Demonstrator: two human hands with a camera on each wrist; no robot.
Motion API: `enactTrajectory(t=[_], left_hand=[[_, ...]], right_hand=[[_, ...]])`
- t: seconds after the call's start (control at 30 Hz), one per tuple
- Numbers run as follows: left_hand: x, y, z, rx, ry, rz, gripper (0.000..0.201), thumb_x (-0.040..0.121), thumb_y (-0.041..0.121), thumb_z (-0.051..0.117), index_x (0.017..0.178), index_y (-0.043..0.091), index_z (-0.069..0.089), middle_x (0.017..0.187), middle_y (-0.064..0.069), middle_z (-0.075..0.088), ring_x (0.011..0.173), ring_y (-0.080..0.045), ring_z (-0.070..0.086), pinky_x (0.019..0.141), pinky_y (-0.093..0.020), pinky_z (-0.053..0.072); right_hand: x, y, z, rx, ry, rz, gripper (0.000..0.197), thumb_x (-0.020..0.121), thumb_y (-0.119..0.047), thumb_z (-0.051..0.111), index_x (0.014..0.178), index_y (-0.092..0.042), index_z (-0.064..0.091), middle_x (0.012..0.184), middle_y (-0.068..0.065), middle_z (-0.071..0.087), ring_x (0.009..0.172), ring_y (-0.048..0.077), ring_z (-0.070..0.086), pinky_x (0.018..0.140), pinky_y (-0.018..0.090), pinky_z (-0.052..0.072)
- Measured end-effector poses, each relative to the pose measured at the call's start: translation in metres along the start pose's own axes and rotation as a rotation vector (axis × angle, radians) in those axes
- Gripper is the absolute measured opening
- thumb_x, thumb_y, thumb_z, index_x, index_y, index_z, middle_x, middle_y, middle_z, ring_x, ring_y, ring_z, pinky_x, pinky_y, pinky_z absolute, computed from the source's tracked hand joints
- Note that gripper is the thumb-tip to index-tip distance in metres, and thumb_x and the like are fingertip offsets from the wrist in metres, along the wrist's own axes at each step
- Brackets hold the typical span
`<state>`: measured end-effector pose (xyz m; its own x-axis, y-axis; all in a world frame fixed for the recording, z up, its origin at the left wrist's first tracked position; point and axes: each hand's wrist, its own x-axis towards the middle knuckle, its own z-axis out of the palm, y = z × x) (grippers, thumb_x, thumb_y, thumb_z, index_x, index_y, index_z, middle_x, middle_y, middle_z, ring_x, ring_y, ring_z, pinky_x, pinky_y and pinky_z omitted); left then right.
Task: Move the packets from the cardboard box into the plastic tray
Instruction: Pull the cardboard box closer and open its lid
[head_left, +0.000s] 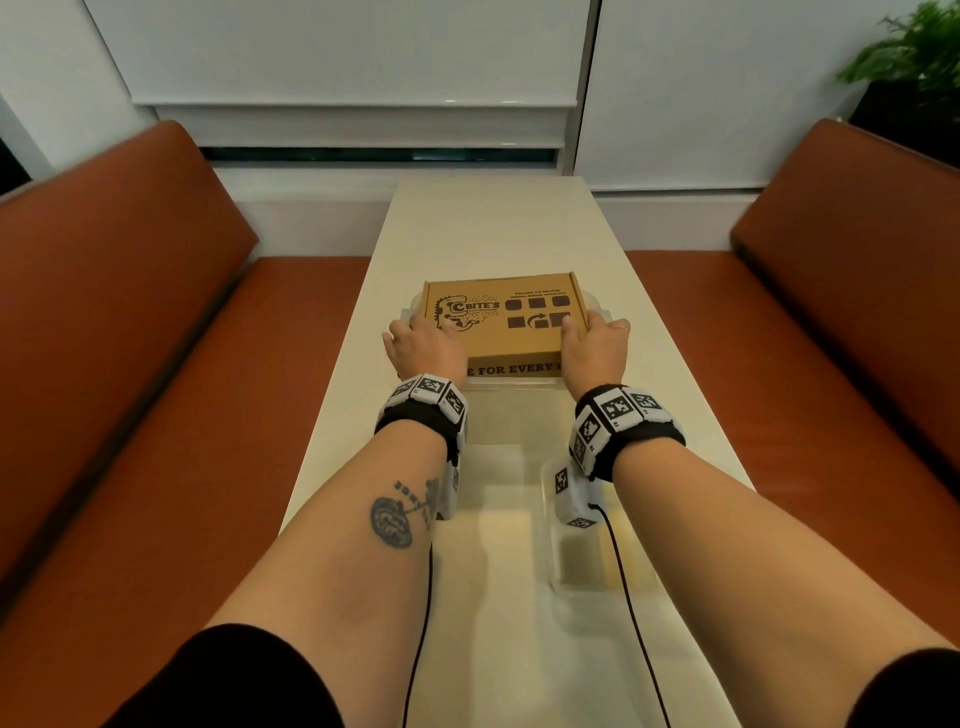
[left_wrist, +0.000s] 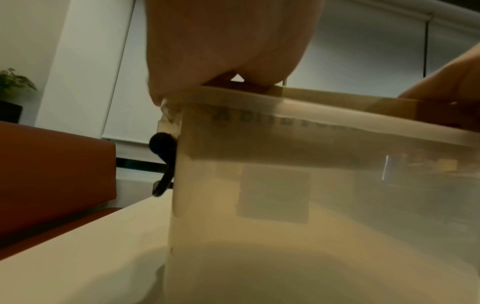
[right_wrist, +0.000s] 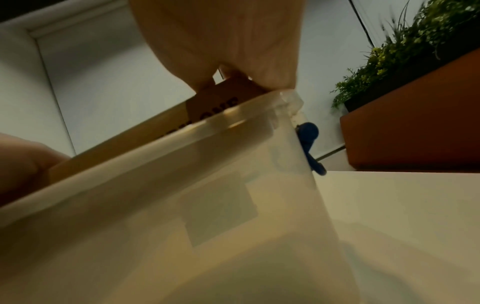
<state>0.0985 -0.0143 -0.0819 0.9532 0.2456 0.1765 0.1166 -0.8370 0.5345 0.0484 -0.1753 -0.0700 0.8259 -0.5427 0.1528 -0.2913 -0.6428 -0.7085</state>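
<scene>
Both hands grip one closed cardboard box (head_left: 501, 319): the left hand (head_left: 423, 349) clasps its near left corner, the right hand (head_left: 593, 349) its near right corner, thumbs on the lid. The brown box, printed in black, sits atop one translucent plastic tray (head_left: 597, 312) on the pale table (head_left: 498, 228). No packets are visible.

The long, narrow cream-white table (head_left: 488, 228) runs from the bottom centre of the head view up toward the window wall, with rust-orange upholstered benches (head_left: 130, 364) along both sides of it. Directly on it, in the middle of the frame, stands a translucent plastic tray (head_left: 514, 384) with dark blue side clips (right_wrist: 309, 139). Nearer me, at lower centre, a clear plastic lid (head_left: 597, 587) lies flat on the tabletop.
</scene>
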Motion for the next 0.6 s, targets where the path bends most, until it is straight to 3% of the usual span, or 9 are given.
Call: enactTrajectory(t=[0.13,0.23,0.3,0.4,0.6], left_hand=[[-0.002,0.004,-0.008,-0.137,-0.059,-0.041,0.05,0.097,0.037,0.043,0.129,-0.002,0.046,0.129,-0.02,0.043,0.121,-0.033,0.04,0.108,-0.042,0.032],[-0.001,0.008,-0.012,-0.238,-0.108,-0.078,0.053,0.095,0.038,0.047,0.133,0.001,0.042,0.13,-0.017,0.038,0.119,-0.033,0.045,0.102,-0.042,0.041],[-0.001,0.01,-0.014,-0.287,-0.13,-0.085,0.053,0.095,0.037,0.047,0.136,0.003,0.039,0.132,-0.016,0.037,0.118,-0.034,0.048,0.102,-0.043,0.042],[-0.001,0.012,-0.017,-0.332,-0.144,-0.087,0.052,0.096,0.036,0.045,0.139,0.007,0.037,0.138,-0.015,0.043,0.124,-0.033,0.046,0.104,-0.044,0.039],[-0.005,0.018,-0.033,-0.364,-0.115,-0.103,0.042,0.1,0.03,0.037,0.134,0.005,0.039,0.13,-0.017,0.054,0.114,-0.035,0.054,0.088,-0.038,0.043]], right_hand=[[0.002,-0.004,-0.003,0.16,-0.047,0.061,0.045,0.1,-0.036,0.038,0.129,-0.005,0.052,0.127,0.017,0.038,0.109,0.032,0.053,0.1,0.043,0.044],[0.002,-0.003,-0.009,0.202,-0.06,0.088,0.047,0.099,-0.037,0.04,0.132,-0.004,0.05,0.129,0.017,0.039,0.111,0.03,0.051,0.1,0.037,0.043],[0.0,-0.005,-0.011,0.231,-0.061,0.087,0.046,0.098,-0.036,0.043,0.132,-0.005,0.049,0.13,0.017,0.041,0.113,0.03,0.051,0.099,0.036,0.043],[-0.002,-0.009,-0.012,0.276,-0.063,0.069,0.044,0.097,-0.033,0.046,0.131,-0.005,0.047,0.129,0.015,0.051,0.116,0.029,0.052,0.1,0.043,0.043],[-0.008,-0.014,-0.018,0.352,-0.068,0.095,0.045,0.097,-0.031,0.045,0.134,-0.006,0.041,0.129,0.013,0.055,0.115,0.029,0.054,0.098,0.044,0.045]])
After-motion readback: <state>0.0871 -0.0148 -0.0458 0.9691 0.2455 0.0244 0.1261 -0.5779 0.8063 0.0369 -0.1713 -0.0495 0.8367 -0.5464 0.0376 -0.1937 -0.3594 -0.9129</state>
